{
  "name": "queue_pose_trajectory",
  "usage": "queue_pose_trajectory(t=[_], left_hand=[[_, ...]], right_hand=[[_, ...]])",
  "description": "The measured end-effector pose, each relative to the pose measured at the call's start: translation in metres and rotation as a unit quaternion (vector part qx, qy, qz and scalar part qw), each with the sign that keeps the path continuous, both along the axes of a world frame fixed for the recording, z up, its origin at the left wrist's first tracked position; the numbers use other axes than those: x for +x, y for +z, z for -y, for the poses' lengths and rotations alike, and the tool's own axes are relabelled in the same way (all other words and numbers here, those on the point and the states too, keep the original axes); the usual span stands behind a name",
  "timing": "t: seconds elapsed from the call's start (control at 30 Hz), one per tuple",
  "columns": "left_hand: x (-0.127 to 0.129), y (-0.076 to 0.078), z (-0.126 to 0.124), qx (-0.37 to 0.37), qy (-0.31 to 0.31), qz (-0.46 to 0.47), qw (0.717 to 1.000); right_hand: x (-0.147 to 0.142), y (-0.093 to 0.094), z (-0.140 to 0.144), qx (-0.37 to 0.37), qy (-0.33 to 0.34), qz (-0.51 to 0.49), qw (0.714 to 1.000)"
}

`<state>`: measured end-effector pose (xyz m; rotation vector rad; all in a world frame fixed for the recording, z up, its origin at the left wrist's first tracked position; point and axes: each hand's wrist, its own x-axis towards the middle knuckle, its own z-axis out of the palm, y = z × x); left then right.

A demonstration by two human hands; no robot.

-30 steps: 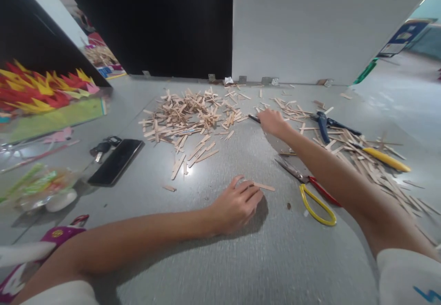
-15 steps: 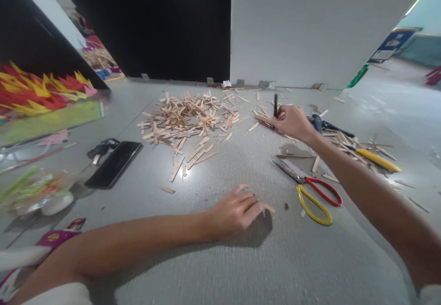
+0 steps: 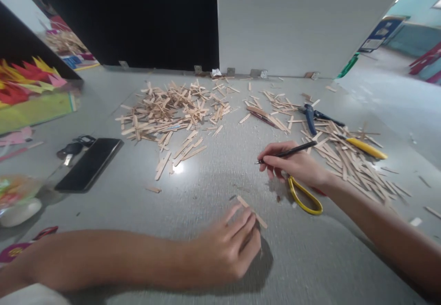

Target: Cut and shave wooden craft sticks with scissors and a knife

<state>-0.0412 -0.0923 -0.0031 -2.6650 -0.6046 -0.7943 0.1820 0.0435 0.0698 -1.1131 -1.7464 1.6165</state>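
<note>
My right hand [image 3: 292, 160] is closed round a black pen [image 3: 296, 149], its metal tip pointing left above the table. Below that hand the yellow-handled scissors [image 3: 310, 209] are partly covered by it. In the lower middle my left hand [image 3: 230, 245], somewhat blurred, has curled fingers at a small flat wooden stick [image 3: 243, 201]. Both ends of the stick show past the fingers; the thumb side is partly hidden. Ahead of my right hand lies a bundle of longer sticks [image 3: 262, 115].
A pile of wooden sticks [image 3: 168, 107] spreads at the back left, another pile [image 3: 354, 162] at the right with a yellow-handled tool [image 3: 367, 148] and dark blue-handled pliers [image 3: 310, 119]. A phone [image 3: 90, 165] and keys [image 3: 72, 149] lie left. Upright panels [image 3: 275, 25] stand behind.
My right hand has come back from the bundle toward me, and the pen has tilted from upright to nearly level. The stick at my left hand has turned; that hand sits slightly lower in view.
</note>
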Motion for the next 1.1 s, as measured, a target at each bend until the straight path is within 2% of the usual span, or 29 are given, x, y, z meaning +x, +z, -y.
queue_pose_trajectory(t=[0.1, 0.23, 0.43, 0.57, 0.67, 0.8, 0.93, 1.03, 1.1], left_hand=[[0.001, -0.002, 0.009, -0.009, 0.009, -0.019, 1.000], [0.003, -0.008, 0.005, -0.024, 0.027, -0.004, 0.999], [0.001, -0.011, -0.011, -0.140, -0.011, -0.027, 0.990], [-0.001, -0.012, -0.014, -0.177, 0.068, -0.037, 0.981], [-0.001, -0.013, -0.014, -0.145, 0.127, -0.017, 0.981], [0.002, -0.014, -0.013, -0.095, 0.093, 0.032, 0.991], [0.002, -0.013, -0.015, -0.078, 0.105, 0.044, 0.990], [-0.002, -0.012, -0.027, -0.022, 0.123, 0.010, 0.992], [-0.005, -0.012, -0.038, 0.013, 0.148, -0.008, 0.989]], right_hand=[[-0.002, -0.008, -0.002, -0.008, 0.004, -0.015, 1.000], [-0.001, -0.019, -0.001, -0.010, 0.009, -0.023, 1.000], [0.000, -0.018, 0.000, -0.014, 0.011, -0.020, 1.000], [-0.004, -0.023, 0.001, 0.012, -0.010, -0.014, 1.000], [-0.009, -0.036, 0.008, 0.026, -0.038, -0.002, 0.999], [-0.014, -0.053, 0.017, 0.023, -0.039, 0.023, 0.999], [-0.014, -0.060, 0.017, 0.041, -0.024, 0.036, 0.998], [-0.012, -0.061, 0.015, 0.119, -0.073, 0.069, 0.988], [-0.012, -0.062, 0.016, 0.196, -0.122, 0.099, 0.968]])
